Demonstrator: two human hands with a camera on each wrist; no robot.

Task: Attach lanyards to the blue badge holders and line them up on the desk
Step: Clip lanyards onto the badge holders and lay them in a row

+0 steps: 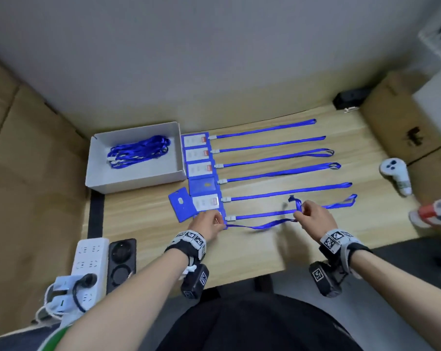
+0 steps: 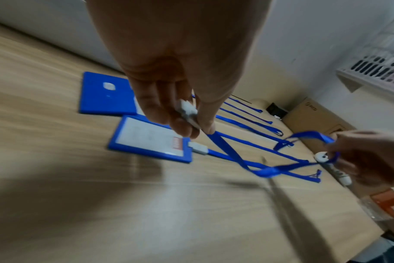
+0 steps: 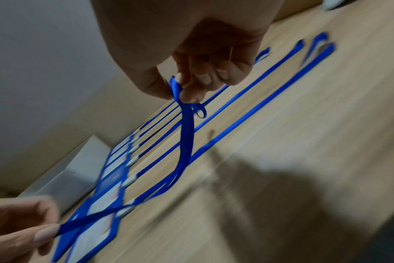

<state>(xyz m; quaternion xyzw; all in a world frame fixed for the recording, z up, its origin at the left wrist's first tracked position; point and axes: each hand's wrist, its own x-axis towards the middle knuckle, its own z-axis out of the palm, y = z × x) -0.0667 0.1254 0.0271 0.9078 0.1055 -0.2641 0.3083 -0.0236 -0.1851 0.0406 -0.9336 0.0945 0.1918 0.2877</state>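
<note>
Several blue badge holders with lanyards clipped on lie in a column on the wooden desk, straps running right. One loose blue holder lies tilted at the column's lower left, also seen in the left wrist view. My left hand pinches the white clip of a loose blue lanyard just above the nearest holder. My right hand pinches the strap's folded far part, lifted off the desk. The strap sags between both hands.
A white box holding several spare lanyards stands left of the column. A power strip lies at the front left. A white controller and a bottle are at the right, beside cardboard boxes.
</note>
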